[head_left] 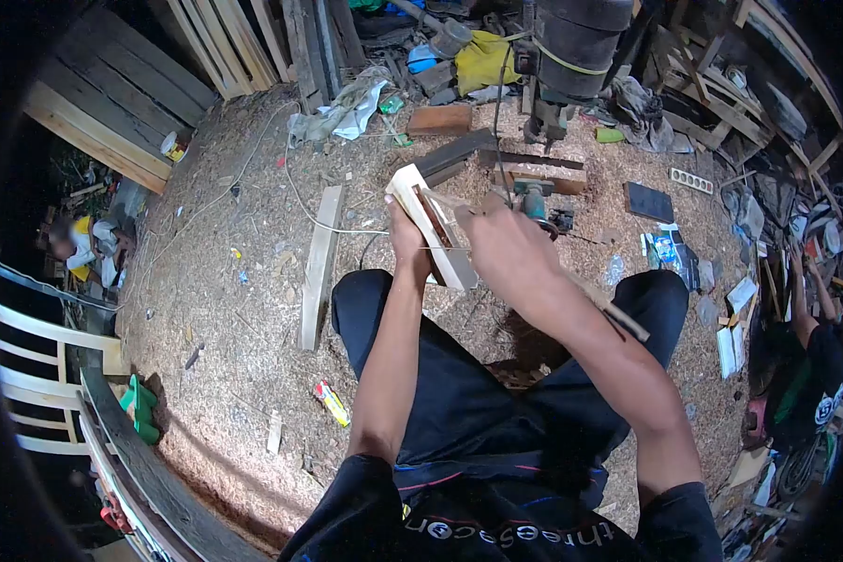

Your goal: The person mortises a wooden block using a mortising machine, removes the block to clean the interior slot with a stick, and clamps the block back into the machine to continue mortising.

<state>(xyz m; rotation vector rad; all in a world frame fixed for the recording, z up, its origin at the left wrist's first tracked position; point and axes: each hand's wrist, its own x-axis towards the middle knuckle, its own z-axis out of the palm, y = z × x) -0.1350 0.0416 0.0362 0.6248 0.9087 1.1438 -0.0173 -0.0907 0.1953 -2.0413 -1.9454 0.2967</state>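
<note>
My left hand [406,236] is wrapped round a pale wooden block [445,258], holding it tilted above my lap. A dark, reddish-brown recess runs along the block's face. My right hand [510,245] is closed on a long wooden-handled tool [618,314]; one end sticks out behind my forearm, and a narrow part reaches from the fist towards the block's upper end. A thin straight line, perhaps wire or blade, crosses the block near both hands. The tool's working end is not clear. Just past my right hand, a green power tool [532,201] rests on the ground.
Wood shavings cover the ground [244,309]. A loose plank [321,267] lies left of my knee, and dark timbers [459,155] lie ahead. A cable [300,201] trails at left. A large dark machine [581,42] stands ahead. Other people sit at far left [94,248] and right [815,365].
</note>
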